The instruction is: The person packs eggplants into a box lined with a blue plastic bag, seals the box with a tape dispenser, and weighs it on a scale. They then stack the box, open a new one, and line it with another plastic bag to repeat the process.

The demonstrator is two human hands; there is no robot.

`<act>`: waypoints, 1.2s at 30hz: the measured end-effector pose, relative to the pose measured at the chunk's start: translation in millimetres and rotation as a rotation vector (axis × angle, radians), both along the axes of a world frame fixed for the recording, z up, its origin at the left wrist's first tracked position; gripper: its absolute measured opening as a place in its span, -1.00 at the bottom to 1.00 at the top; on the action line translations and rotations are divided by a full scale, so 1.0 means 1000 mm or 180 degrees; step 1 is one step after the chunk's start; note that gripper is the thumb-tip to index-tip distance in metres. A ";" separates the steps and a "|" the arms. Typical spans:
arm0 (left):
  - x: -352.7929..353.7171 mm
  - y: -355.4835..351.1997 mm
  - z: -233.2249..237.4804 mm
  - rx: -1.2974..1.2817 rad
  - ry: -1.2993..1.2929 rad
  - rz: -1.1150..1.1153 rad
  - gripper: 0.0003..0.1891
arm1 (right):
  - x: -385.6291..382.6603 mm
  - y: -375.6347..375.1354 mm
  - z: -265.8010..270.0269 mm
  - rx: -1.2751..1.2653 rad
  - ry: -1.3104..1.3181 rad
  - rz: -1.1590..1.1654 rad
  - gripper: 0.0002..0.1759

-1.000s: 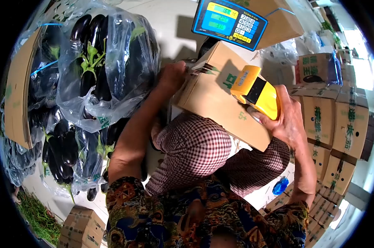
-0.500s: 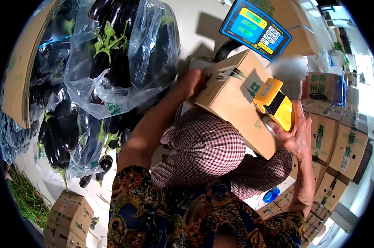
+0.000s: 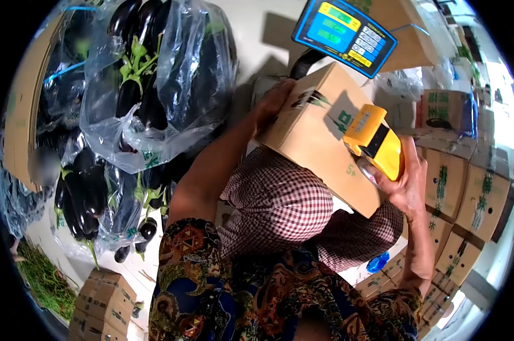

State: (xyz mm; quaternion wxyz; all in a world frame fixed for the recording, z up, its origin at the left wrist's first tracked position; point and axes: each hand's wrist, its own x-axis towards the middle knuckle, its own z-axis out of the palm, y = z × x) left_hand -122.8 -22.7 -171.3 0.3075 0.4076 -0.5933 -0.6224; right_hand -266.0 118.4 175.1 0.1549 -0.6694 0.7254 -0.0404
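A closed cardboard box point(image 3: 319, 142) with green print is tilted across my checkered lap, in front of the scale. My left hand point(image 3: 275, 102) grips its left upper side; those fingertips are partly hidden by shadow and the box. In my right hand point(image 3: 409, 181) is a yellow tape dispenser point(image 3: 386, 152), with thumb and fingers wrapped round it. The dispenser's front end rests against or just over the printed face of the box; contact is hard to make out. A scale display point(image 3: 343, 35) with lit green digits stands just beyond the box.
Eggplants in a clear plastic bag point(image 3: 180, 96) stand at the left, with more bagged eggplants point(image 3: 83, 190) below. Stacked cardboard cartons point(image 3: 459, 196) fill the right side. Other cartons point(image 3: 103, 304) and green peppers point(image 3: 46, 278) are at the lower left.
My left hand has slid a little farther up along the box's side. The view has shifted slightly; the tape dispenser stays at nearly the same place on the box.
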 end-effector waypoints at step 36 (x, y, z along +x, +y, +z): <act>0.001 0.002 0.222 -0.1376 -0.2524 -0.0363 -0.34 | -0.176 0.146 -0.041 -0.0225 -0.0316 -0.0123 -0.47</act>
